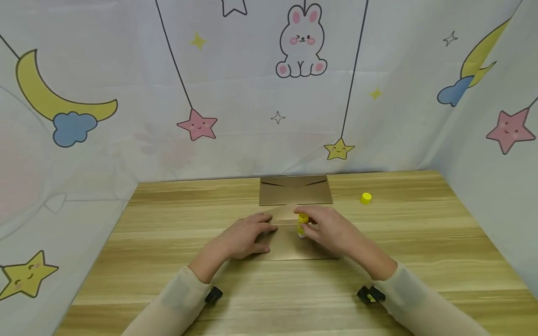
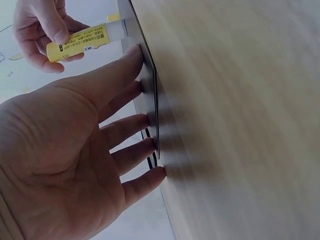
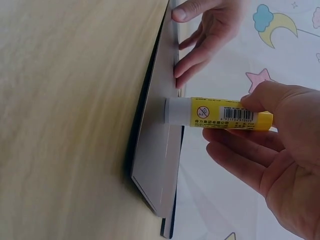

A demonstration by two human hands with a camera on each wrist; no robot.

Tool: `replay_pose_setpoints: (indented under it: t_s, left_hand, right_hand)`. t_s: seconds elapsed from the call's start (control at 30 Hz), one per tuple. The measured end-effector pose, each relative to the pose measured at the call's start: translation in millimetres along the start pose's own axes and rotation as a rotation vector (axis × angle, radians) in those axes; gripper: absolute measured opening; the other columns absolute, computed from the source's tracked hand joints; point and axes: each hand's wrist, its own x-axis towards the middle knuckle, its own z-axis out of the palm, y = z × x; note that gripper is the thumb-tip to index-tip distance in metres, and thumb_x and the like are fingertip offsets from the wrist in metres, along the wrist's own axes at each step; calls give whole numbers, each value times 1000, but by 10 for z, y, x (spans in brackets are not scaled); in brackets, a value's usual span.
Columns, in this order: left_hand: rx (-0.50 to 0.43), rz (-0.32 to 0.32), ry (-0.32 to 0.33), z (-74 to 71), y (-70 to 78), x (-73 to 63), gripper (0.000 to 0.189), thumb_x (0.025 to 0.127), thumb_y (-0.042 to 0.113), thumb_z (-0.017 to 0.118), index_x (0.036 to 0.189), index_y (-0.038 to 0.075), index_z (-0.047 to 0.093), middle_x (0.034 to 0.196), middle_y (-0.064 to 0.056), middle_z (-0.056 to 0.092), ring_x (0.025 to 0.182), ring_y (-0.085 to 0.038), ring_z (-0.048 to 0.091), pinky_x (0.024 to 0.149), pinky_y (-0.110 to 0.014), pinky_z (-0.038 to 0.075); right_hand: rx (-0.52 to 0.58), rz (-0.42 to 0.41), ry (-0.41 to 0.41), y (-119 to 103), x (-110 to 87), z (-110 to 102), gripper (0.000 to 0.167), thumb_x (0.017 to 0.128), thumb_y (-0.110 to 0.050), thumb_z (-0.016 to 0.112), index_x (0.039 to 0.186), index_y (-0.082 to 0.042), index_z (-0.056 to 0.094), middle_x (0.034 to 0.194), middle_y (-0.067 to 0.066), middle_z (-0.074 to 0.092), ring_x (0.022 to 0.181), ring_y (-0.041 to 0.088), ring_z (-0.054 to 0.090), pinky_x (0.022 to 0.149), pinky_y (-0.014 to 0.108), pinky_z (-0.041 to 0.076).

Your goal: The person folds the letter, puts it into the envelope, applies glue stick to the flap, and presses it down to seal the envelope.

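Note:
My right hand [image 1: 332, 229] pinches a yellow glue stick [image 3: 215, 113] between thumb and fingers. The stick stands upright, its white end down against a brown envelope [image 1: 300, 248] that lies on the table with its flap folded open toward the back. On the left part of this envelope rests my left hand [image 1: 245, 235], fingers spread and fairly straight. In the left wrist view its fingertips [image 2: 145, 145] touch the paper and the table beside it. The glue stick's barcode and printed label face the right wrist camera.
Behind the envelope lies a second brown envelope [image 1: 295, 195], its flap folded down, near the table's back edge. A yellow cap [image 1: 365, 198] sits to its right on the wood-grain table [image 1: 168, 205]. White cloth [image 1: 235, 84] with cartoon prints hangs behind and at both sides.

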Motion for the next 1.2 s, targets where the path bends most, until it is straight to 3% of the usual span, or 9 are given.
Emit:
replay_pose_setpoints:
  t_s: [0.3,0.5,0.83,1.2]
  left_hand:
    - [-7,5,1,-17,-4,1,58,100,31,77,152,13,59,167,-18,38,156,-40,31,116,-68,35]
    - [-8,12,2,-25,-20,4,57,100,31,78,152,13,60,167,-18,39,156,-40,31,116,-67,35]
    - [-8,11,6,-19,-21,11,58,100,32,78,151,12,60,167,-18,39,155,-39,32,117,-64,36]
    - [-2,13,3,-11,-30,17,58,100,31,78,152,12,60,167,-18,38,155,-39,31,117,-66,36]
  right_hand:
    - [-43,-23,-14,1,0,-25,36,99,-8,74,135,-4,68,122,7,75,99,17,74,85,38,61]
    - [-24,-48,-6,-65,94,89,35,100,-8,74,134,-6,68,117,3,74,99,15,72,86,38,61]
    - [21,-43,-26,-196,250,245,39,103,-13,72,141,-7,64,127,6,73,105,17,71,91,39,59]
    - [-32,-7,-51,-138,197,135,39,103,-11,70,142,-8,64,118,2,74,96,12,69,85,35,59]
